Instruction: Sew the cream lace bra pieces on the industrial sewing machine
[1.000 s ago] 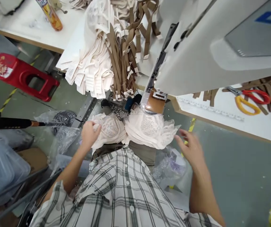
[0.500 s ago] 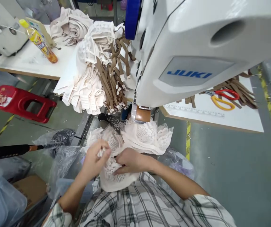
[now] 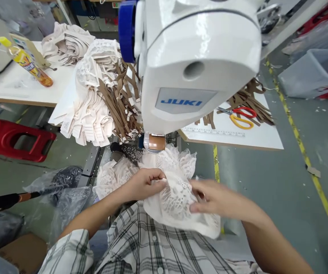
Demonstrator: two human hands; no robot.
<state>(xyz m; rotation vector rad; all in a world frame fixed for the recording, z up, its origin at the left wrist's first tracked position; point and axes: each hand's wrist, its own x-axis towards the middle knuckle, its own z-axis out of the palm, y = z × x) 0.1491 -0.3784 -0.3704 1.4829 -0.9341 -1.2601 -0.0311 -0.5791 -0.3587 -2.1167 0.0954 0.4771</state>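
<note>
A cream lace bra is spread in front of the plaid shirt, its smooth band hanging at the lower right. My left hand pinches its upper edge between thumb and fingers. At the other side my right hand, slightly smeared by motion, has thumb and forefinger apart against the lace. Just beyond lie more cream lace pieces, beneath the orange-brown front part of the white sewing machine. Another lace bundle sits left of them. The machine's needle area is hidden.
Stacked cream pieces and brown straps cover the left table. A drink bottle stands farther left. Scissors and a ruler lie on the right board. A red stool is on the floor.
The view has shifted to the right. Both hands and the lace bra have moved right, my hands now farther apart. My right hand has come out from the lace folds to the bra's right side.
</note>
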